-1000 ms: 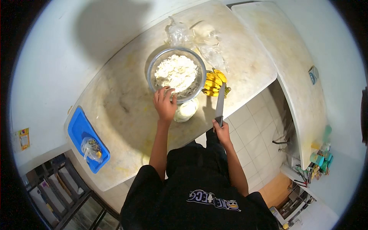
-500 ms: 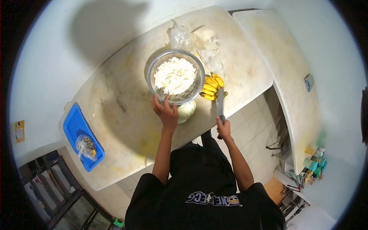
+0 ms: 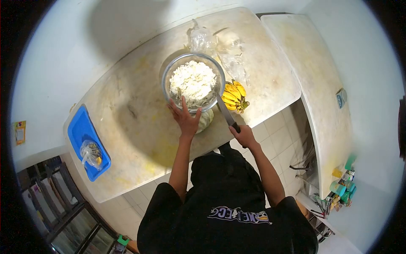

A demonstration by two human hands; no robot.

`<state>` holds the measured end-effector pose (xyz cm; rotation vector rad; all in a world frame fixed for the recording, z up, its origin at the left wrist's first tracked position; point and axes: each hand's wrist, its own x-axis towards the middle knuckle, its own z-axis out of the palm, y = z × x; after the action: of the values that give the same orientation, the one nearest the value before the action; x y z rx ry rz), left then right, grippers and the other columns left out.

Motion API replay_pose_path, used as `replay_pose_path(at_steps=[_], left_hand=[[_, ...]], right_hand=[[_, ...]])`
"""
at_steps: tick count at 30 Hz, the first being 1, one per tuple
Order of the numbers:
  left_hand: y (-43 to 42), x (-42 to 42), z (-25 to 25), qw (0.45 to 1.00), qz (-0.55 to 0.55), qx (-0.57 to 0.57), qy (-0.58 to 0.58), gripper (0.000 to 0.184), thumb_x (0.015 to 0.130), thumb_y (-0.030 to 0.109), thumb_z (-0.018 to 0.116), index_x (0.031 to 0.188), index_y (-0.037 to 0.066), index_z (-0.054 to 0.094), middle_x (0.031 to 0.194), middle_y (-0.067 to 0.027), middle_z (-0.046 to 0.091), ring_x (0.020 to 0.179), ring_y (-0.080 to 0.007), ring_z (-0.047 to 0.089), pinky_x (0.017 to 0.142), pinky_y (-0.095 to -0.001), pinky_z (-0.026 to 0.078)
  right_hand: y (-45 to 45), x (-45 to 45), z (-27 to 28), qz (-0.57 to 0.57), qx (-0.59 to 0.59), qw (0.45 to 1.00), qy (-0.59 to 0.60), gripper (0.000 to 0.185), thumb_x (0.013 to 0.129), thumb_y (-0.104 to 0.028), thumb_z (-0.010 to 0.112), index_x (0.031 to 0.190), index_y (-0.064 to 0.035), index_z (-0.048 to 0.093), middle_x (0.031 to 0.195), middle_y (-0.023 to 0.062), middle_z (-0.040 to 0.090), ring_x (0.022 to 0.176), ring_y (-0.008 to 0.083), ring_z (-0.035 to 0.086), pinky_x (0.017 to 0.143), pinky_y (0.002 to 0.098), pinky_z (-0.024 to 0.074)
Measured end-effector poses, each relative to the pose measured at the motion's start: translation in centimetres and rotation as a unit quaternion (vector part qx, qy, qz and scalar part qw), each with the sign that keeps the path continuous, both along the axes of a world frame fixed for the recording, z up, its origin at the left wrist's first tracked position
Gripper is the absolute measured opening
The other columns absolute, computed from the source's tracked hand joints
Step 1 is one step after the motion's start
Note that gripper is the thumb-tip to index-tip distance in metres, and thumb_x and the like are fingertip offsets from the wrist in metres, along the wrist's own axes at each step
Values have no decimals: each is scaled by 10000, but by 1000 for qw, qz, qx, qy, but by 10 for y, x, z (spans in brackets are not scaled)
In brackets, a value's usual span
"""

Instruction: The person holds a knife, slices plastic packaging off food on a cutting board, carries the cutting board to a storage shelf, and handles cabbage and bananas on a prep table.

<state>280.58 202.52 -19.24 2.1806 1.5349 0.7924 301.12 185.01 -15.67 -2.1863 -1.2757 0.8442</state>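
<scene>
A clear bowl (image 3: pixel 220 70) full of chopped white pieces (image 3: pixel 192 80) stands on the table. My left hand (image 3: pixel 186 120) lies with spread fingers against the bowl's near rim. Beneath that rim, a pale green cabbage (image 3: pixel 206 122) is partly hidden by the bowl and my left hand. My right hand (image 3: pixel 244 136) is closed round the dark handle of a knife (image 3: pixel 227 111). The blade points up and left, with its tip at the bowl's right edge. Just right of the bowl lies a bunch of yellow bananas (image 3: pixel 232 95).
Crumpled clear plastic bags (image 3: pixel 201 40) lie behind the bowl. A blue tray (image 3: pixel 77 129) at the table's left end holds a tied plastic bag (image 3: pixel 91 153). On the side counter to the right sits a small device (image 3: pixel 341 98), with bottles and utensils (image 3: pixel 344 188) nearer me.
My right hand has moved the knife left, from over the bananas to the bowl's edge. My left hand stays at the near rim, its fingers spread wider.
</scene>
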Motion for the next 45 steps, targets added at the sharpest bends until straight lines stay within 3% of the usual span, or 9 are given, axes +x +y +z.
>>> replay_pose_path(at_steps=[12, 14, 20, 27, 30, 33, 38, 42, 45], left_hand=[[-2, 0, -10, 999, 10, 36, 11, 859, 841, 513, 720, 1541, 177, 353, 1632, -233, 21, 1467, -546, 31, 1140, -657, 188], [-3, 0, -11, 999, 13, 32, 9, 862, 841, 516, 720, 1543, 180, 350, 1632, -231, 23, 1467, -545, 32, 1135, -658, 192], [-5, 1, -11, 1000, 16, 22, 11, 858, 847, 524, 715, 1548, 195, 346, 1632, -230, 23, 1467, -541, 38, 1126, -661, 199], [-5, 1, -12, 1000, 17, 1, 12, 855, 845, 524, 714, 1547, 202, 347, 1636, -211, 34, 1468, -534, 53, 1126, -656, 201], [-3, 1, -14, 1000, 20, 6, 10, 845, 845, 526, 714, 1543, 213, 356, 1638, -202, 42, 1469, -529, 62, 1128, -653, 196], [-5, 2, -16, 1000, 24, 3, 12, 835, 843, 532, 713, 1537, 220, 369, 1638, -195, 53, 1470, -527, 70, 1125, -653, 202], [-2, 2, -11, 1000, 21, 0, 22, 825, 841, 536, 715, 1525, 204, 394, 1626, -212, 74, 1464, -523, 93, 1133, -645, 203], [-4, 3, -7, 999, 26, -12, 44, 805, 851, 542, 699, 1517, 201, 402, 1623, -189, 92, 1462, -519, 103, 1098, -662, 235], [-4, 4, -10, 1000, 19, -12, 21, 805, 857, 552, 684, 1517, 189, 401, 1619, -187, 100, 1460, -514, 109, 1092, -666, 237]], right_hand=[[33, 40, 29, 23, -133, 991, -12, 485, 938, -457, 617, 907, 22, 689, 767, 217, 687, 740, 378, 681, 692, 473, 525], [30, 38, 22, 49, -13, 999, -8, 574, 916, -504, 640, 773, 51, 643, 674, 230, 636, 653, 355, 648, 628, 465, 489], [40, 47, 30, 23, -138, 987, 84, 580, 928, -507, 623, 786, 55, 618, 625, 165, 592, 611, 280, 601, 615, 454, 468], [40, 63, -7, 3, -47, 995, 88, 526, 937, -497, 624, 766, 0, 597, 613, 68, 553, 541, 183, 555, 529, 380, 449], [44, 66, 4, 106, -143, 980, 91, 509, 941, -507, 621, 758, -34, 583, 617, 31, 537, 523, 146, 533, 494, 342, 444], [51, 70, 10, 19, -133, 968, 211, 523, 938, -527, 620, 745, -45, 561, 617, 20, 534, 507, 128, 517, 474, 320, 444], [43, 69, 8, 225, -223, 926, 205, 556, 913, -585, 622, 755, -55, 571, 594, 16, 524, 512, 150, 523, 482, 342, 436], [22, 64, 16, 68, -139, 933, 324, 571, 915, -585, 628, 664, -82, 528, 584, 1, 508, 507, 150, 518, 478, 335, 434], [9, 57, 16, 87, -151, 950, 257, 599, 922, -592, 612, 710, -33, 569, 606, 35, 547, 511, 172, 544, 493, 351, 462]])
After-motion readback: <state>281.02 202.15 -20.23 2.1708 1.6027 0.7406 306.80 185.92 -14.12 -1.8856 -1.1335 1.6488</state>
